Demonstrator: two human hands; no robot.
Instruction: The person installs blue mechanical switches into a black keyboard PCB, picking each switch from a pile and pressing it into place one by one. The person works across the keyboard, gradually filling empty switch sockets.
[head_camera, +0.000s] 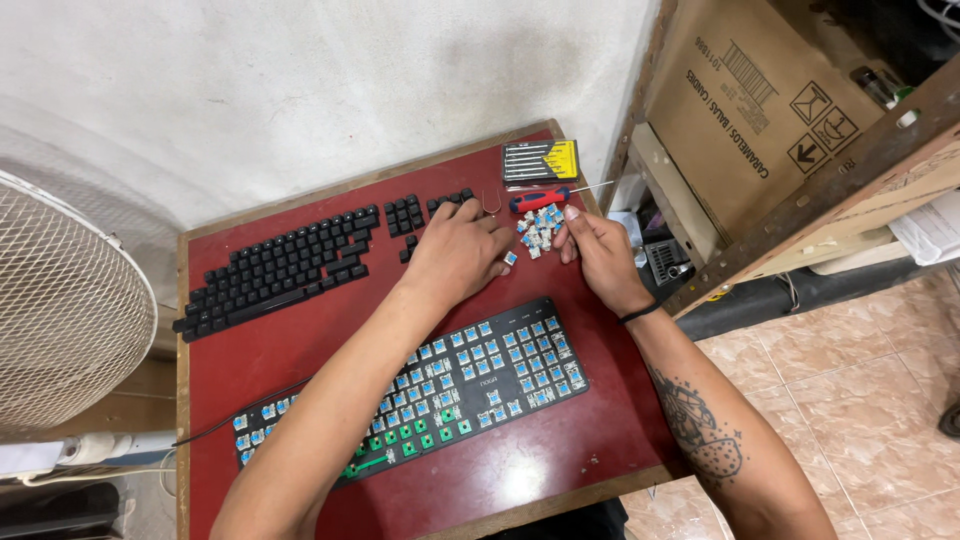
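**Plainly, both hands are working at the pile of loose switches**

Here the red table (560, 450) is carrying everything, pushed against a pale wall with a fan (60, 310) standing at its left edge. The stripped keyboard (470, 385) is lying nearest the person, its blue and green switches bared, probably so that it stays within easy reach under the forearms. The black keycaps (280, 270) are sitting beyond it in their original rows, apparently laid out that way to keep their order. A cardboard box (760, 100) is leaning on a shelf to the right, well apart from the work.

At the far right corner a case of small screwdrivers (540, 160) is resting, with a red-handled screwdriver (545, 197) lying just in front of it and a wire puller (490, 205) beside that, all close to the hands.

The pile of switches (540, 230) is lying between the two hands. The left hand (458, 250) is resting palm down, its grip loosely curled, fingertips touching the table near one stray switch (510, 258); I cannot tell whether it is holding anything. The right hand (600, 255) is curling its fingers against the pile's edge, its grip half closed and touching the switches rather than clearly clasping one.
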